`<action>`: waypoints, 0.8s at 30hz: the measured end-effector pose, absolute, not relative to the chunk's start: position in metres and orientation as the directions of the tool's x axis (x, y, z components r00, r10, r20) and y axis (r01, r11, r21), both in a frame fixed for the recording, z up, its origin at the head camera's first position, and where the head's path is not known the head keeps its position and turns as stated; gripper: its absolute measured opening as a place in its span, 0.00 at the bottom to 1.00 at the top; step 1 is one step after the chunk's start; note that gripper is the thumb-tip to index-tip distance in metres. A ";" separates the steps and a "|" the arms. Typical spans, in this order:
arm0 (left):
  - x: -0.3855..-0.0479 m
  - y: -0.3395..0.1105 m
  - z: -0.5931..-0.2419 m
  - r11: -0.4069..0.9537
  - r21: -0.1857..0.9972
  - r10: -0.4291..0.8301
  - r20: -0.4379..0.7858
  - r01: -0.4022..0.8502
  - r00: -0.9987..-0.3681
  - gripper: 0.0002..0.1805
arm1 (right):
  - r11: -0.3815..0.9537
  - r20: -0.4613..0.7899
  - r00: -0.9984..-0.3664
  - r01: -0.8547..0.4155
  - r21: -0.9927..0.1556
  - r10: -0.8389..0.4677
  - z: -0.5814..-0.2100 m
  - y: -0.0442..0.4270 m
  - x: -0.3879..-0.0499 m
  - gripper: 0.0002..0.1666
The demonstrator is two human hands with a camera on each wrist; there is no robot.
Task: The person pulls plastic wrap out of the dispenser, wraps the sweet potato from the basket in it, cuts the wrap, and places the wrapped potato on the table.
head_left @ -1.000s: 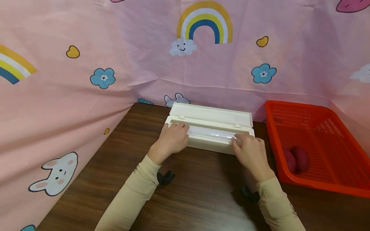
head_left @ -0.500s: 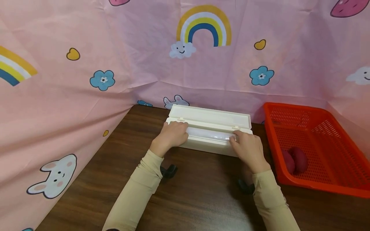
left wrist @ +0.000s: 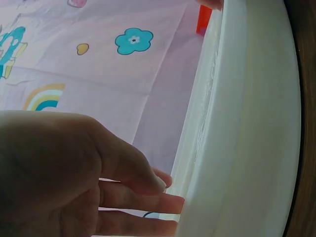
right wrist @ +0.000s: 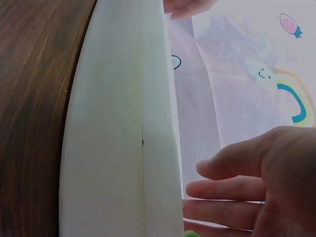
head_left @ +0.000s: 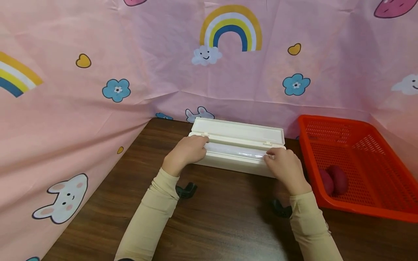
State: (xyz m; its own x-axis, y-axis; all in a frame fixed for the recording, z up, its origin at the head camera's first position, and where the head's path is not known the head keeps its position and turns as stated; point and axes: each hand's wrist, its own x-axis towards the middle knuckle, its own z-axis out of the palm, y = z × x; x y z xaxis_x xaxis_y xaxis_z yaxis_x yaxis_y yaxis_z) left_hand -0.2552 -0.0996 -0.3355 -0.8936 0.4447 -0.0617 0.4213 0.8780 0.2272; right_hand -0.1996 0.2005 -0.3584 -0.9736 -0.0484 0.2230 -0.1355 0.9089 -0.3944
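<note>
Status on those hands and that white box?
Left hand at left end; right hand at right end. White box: lid open, shiny roll inside. Nothing seen blocking.

On my right, an orange-red basket (head_left: 372,174) stands toward the back right corner of the dark wooden table (head_left: 222,214). Near the basket's front left corner I see two dark red, rounded things (head_left: 338,180) lying side by side. Pink cloth (head_left: 163,65) hangs behind the table's back edge and along its left edge. Above the back edge I see a printed rainbow (head_left: 231,20) and smiling cloud (head_left: 206,58); beside the left edge, a white rabbit head (head_left: 63,203).
</note>
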 end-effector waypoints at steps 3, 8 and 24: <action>-0.256 -0.100 -0.336 0.876 0.228 0.447 -0.056 0.425 -0.893 0.23 | 0.916 0.219 -0.973 -0.151 -0.371 -0.072 -0.359 0.201 -0.200 0.18; -0.262 -0.102 -0.342 0.871 0.243 0.448 -0.034 0.428 -0.893 0.18 | 0.911 0.226 -0.972 -0.145 -0.385 -0.060 -0.366 0.204 -0.204 0.18; -0.281 -0.103 -0.361 0.869 0.263 0.420 0.056 0.419 -0.906 0.16 | 0.860 0.261 -0.965 -0.138 -0.492 -0.006 -0.378 0.208 -0.216 0.14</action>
State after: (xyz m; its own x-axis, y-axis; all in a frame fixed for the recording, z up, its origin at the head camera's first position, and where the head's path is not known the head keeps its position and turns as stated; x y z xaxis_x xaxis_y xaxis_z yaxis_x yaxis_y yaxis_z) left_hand -0.2807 -0.1032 -0.3611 -0.9057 0.4202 0.0555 0.4193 0.8690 0.2627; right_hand -0.2156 0.2078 -0.3780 -0.9652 -0.0059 0.2613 -0.1384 0.8596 -0.4918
